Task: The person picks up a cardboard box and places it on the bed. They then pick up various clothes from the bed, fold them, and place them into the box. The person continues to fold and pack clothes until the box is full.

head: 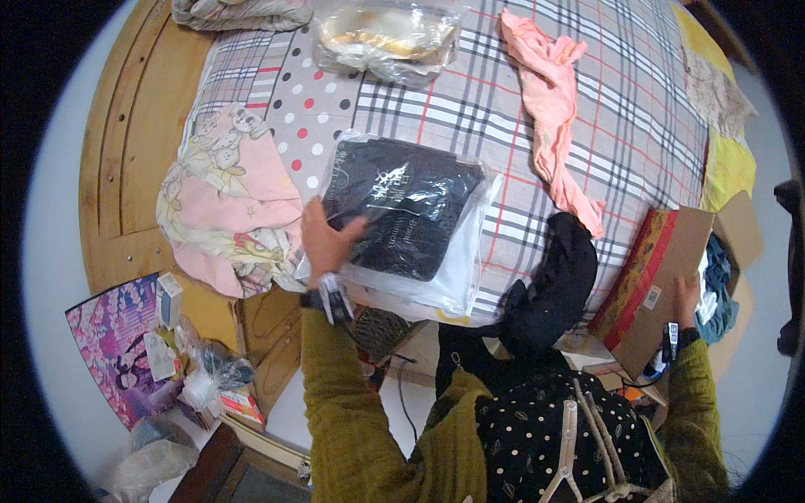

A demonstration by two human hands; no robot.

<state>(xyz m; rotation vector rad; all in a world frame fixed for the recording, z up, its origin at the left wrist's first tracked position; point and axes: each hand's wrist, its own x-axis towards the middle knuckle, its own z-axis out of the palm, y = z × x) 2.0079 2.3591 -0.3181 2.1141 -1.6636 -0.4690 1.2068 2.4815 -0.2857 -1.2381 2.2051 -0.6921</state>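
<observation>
Black folded fabric in a clear plastic package (402,207) lies on the plaid bedspread (468,119) before me. My left hand (327,242), slightly blurred, is at the package's left edge, thumb spread from the fingers; whether it touches the plastic is unclear. Over at the right, my right hand (687,298) is at the rim of an open cardboard box (670,276), its fingers partly hidden, so its hold cannot be told. White and dark teal cloths (720,314) fill the box. A black garment (553,289) lies between package and box, and a twisted pink cloth (553,107) stretches beyond it.
A pink printed garment (233,201) lies on the bed's left side, by the wooden headboard (132,144). Another clear plastic bag (390,41) rests at the far side. Small boxes and plastic bags (214,371) crowd the lower left. A yellow cloth (729,163) hangs at the right edge.
</observation>
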